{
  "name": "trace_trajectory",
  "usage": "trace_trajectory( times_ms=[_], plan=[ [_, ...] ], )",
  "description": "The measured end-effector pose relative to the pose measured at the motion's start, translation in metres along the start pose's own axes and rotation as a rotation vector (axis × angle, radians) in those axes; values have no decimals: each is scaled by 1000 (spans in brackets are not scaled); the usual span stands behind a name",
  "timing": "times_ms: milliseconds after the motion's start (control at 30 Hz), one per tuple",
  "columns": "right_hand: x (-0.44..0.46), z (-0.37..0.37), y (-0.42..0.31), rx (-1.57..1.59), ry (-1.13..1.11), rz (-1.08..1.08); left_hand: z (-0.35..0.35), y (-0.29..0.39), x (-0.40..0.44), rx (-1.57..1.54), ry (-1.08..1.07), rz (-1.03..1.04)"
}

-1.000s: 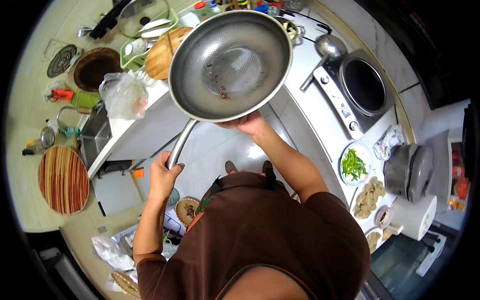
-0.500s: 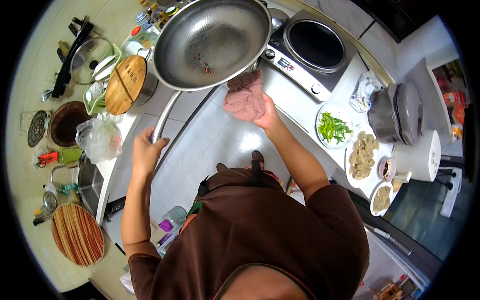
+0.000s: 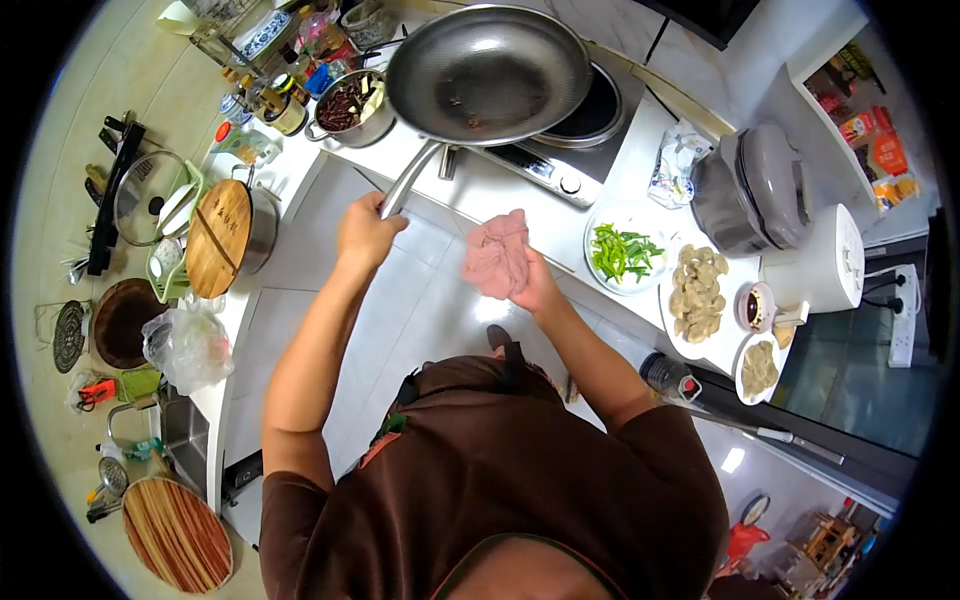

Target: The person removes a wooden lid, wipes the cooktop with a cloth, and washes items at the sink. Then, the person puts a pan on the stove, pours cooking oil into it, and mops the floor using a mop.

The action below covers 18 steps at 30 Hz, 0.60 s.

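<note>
Cream-tiled wall (image 3: 70, 200) at nine o'clock, glossy grey floor (image 3: 410, 320) centre, white countertop (image 3: 640, 165) sweeping round to three! At eleven, a round steel pot (image 3: 365, 135) holds dark-red dried pieces (image 3: 345, 102); the left hand (image 3: 368, 235) grips a long-handled steel frying pan (image 3: 488, 75), aloft at twelve; the right hand (image 3: 540, 285) clutches crumpled pink cloth (image 3: 495, 255); towards two, a white plate (image 3: 640, 284) carries chopped greens (image 3: 620, 252).
</note>
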State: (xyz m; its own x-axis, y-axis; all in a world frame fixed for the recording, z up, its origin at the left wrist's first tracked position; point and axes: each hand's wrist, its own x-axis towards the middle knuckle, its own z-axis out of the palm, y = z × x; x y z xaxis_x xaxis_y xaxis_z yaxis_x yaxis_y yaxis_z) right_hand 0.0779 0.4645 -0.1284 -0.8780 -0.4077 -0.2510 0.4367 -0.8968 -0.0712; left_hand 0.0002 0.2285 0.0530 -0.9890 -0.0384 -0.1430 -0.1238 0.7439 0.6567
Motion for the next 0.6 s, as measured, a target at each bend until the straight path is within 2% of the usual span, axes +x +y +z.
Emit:
trace_trajectory(
  times_ms=[67,133,333,433,600],
  plan=[
    [-9,-3,-3,-3,11,-15,23,2,20,19,-29,73],
    [-17,-2,-6,-39,44,-34,34,30,26,150,-70,43],
    [-32,1,-15,15,123,-86,84,53,50,183,-57,-17],
    [-30,-9,-20,100,68,-70,98,60,55,202,-49,-19],
    [-27,-5,-22,71,60,-50,108,72,63,223,-54,0]
  ],
)
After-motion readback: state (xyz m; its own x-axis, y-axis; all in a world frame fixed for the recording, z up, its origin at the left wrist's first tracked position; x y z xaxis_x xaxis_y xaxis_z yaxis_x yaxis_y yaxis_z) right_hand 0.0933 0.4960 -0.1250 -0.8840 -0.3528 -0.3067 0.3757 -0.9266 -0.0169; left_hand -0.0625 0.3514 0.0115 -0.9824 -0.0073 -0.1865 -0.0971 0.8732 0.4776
